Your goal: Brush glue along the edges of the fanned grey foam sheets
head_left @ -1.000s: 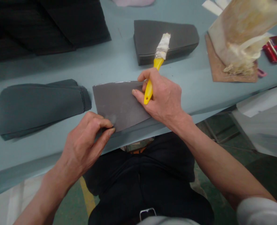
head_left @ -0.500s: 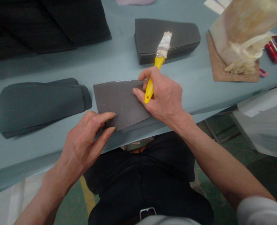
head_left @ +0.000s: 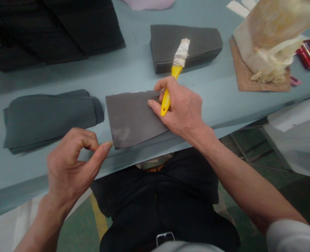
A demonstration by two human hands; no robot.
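Note:
A grey fabric piece [head_left: 130, 117] lies at the near edge of the blue table [head_left: 123, 75]. My right hand [head_left: 182, 108] grips a yellow-handled brush [head_left: 174, 71] with white glue-caked bristles, and its fingertips press on the piece's right side. My left hand [head_left: 70, 164] hovers just left of the piece, off its corner, fingers curled with the thumb stretched out and nothing in them.
A stack of grey fabric pieces [head_left: 51, 117] lies to the left, and a dark grey stack [head_left: 183, 43] sits behind the brush. Black material [head_left: 52, 28] covers the far left. A glue-stained container [head_left: 269, 38] stands on brown board at the right, beside a red item [head_left: 309, 52].
My left hand has let go of the grey piece's near corner and pulled back to the left. My right hand and the brush have stayed put.

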